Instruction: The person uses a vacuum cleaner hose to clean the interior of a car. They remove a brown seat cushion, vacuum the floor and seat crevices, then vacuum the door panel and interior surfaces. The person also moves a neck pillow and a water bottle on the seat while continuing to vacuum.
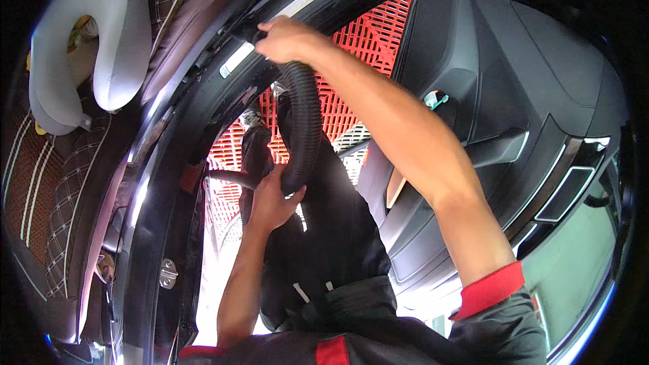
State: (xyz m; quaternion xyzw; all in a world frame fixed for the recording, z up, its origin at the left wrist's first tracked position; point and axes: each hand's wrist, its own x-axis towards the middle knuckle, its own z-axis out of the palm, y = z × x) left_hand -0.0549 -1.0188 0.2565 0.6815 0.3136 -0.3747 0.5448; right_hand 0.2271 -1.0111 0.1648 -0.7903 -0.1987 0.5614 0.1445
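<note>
A black corrugated hose [305, 116] hangs in a curve between my two hands. My right hand [284, 40] grips its upper end, where a dark nozzle [246, 31] reaches over the car's door sill [195, 94]. The nozzle's tip is hard to make out against the dark trim. Beside it runs a metallic sill plate [237, 60] that bears writing. Lower down, my left hand [274, 200] is wrapped around the hose, thumb to the right. Part of the hose passes behind the left fingers, and a dark tube continues to the left.
An open car door [499, 81] stands on the right, with a small bottle-like item [435, 99] in its handle recess. On the left, a grey neck pillow [121, 61] rests on a brown seat [38, 187]. Red floor grating [375, 35] lies below. A metal striker [168, 272] juts from the door frame.
</note>
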